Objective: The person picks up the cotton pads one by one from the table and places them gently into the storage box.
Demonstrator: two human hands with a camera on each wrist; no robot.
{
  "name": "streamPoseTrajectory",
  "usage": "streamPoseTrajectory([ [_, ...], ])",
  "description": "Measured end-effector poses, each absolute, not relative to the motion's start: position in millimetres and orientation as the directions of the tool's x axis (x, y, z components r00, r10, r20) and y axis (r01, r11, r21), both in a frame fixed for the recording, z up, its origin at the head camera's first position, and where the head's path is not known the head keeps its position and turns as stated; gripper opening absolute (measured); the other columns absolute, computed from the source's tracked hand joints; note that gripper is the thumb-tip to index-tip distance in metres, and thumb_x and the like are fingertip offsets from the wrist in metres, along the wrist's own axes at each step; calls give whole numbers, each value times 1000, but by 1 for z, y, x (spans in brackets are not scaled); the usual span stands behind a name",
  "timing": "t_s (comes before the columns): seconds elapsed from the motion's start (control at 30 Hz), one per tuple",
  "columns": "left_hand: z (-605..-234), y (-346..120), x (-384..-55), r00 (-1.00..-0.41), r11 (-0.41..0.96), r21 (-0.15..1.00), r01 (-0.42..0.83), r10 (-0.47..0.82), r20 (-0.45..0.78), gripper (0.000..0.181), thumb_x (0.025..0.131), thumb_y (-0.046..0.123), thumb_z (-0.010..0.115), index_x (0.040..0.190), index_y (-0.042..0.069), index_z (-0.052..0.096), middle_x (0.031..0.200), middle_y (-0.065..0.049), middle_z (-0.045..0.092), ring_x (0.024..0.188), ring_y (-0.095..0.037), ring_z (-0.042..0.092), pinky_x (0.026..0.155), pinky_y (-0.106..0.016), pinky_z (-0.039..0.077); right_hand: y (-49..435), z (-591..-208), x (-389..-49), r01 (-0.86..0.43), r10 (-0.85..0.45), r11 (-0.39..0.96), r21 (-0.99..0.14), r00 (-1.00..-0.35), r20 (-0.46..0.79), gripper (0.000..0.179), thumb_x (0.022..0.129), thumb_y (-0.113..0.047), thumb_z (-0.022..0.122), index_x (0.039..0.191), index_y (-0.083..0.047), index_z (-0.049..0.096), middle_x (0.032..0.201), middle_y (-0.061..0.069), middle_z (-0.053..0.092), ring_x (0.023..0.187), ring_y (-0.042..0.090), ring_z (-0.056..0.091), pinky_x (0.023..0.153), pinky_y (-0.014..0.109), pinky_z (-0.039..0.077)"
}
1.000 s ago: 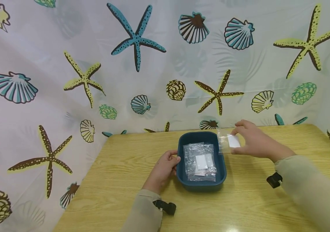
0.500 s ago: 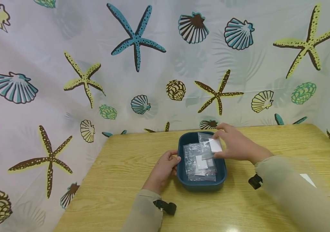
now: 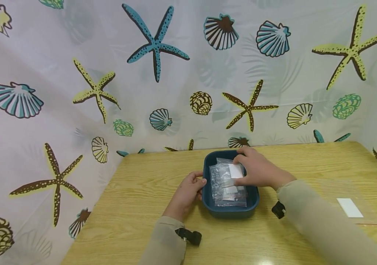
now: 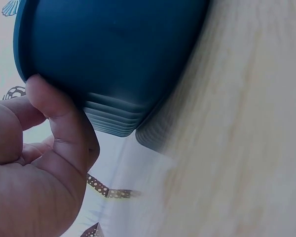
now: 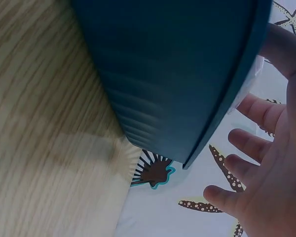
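A dark blue plastic bin [image 3: 230, 212] stands on the table with several clear zip bags [image 3: 219, 186] inside, at least some with white inserts. My left hand [image 3: 187, 189] grips the bin's left side; in the left wrist view its thumb [image 4: 56, 101] lies against the wall near the rim. My right hand [image 3: 260, 168] reaches over the right rim and pinches a clear zip bag [image 3: 236, 170] with a white insert, held over the other bags. The right wrist view shows the hand beyond the bin wall [image 5: 177, 74], the bag mostly hidden.
Another clear bag with a white insert [image 3: 349, 208] lies flat on the wooden table [image 3: 148, 176], to the right beside the right forearm. A curtain [image 3: 175, 92] printed with shells and starfish hangs behind the table and along its sides.
The right hand has carried the pinched bag leftward from beyond the right rim to inside the bin. The bag on the right has come into view as the forearm moved. The left hand stays put.
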State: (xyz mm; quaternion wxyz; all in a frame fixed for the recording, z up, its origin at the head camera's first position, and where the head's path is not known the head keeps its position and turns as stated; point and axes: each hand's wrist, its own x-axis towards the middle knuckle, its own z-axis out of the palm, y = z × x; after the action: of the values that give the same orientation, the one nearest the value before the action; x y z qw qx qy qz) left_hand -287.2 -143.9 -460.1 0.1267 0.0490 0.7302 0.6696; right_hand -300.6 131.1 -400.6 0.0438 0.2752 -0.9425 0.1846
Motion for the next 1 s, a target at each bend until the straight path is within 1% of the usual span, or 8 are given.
streamPoseTrajectory([
  [0.23, -461, -143, -289, -965, 118, 989, -94, 235, -119, 36, 107, 17, 53, 142, 8, 51, 96, -11, 60, 70, -18, 56, 61, -29, 50, 127, -402, -302, -519, -493, 795, -313, -854, 166, 61, 79, -47, 85, 125, -12, 64, 154, 21, 36, 141, 42, 33, 111, 59, 33],
  [0.67, -463, -144, -289, -965, 120, 990, -80, 241, -107, 37, 107, 17, 54, 142, 7, 50, 96, -10, 61, 70, -17, 56, 61, -29, 49, 126, -402, -300, -503, -490, 804, -317, -863, 127, 68, 82, -48, 82, 135, -11, 61, 159, 20, 31, 146, 42, 25, 114, 59, 28],
  [0.83, -463, -144, -289, -965, 123, 988, -89, 233, -116, 37, 107, 18, 54, 142, 8, 51, 96, -10, 61, 70, -17, 56, 62, -30, 49, 131, -402, -299, -517, -497, 796, -313, -855, 148, 65, 82, -44, 82, 134, -11, 62, 158, 21, 32, 146, 43, 27, 113, 61, 28],
  [1.0, -463, -144, -289, -966, 119, 989, -90, 231, -116, 37, 106, 17, 55, 142, 8, 51, 96, -10, 61, 71, -17, 56, 62, -29, 49, 137, -404, -299, -528, -501, 792, -306, -849, 168, 65, 82, -44, 82, 134, -11, 62, 157, 21, 33, 144, 43, 29, 112, 61, 29],
])
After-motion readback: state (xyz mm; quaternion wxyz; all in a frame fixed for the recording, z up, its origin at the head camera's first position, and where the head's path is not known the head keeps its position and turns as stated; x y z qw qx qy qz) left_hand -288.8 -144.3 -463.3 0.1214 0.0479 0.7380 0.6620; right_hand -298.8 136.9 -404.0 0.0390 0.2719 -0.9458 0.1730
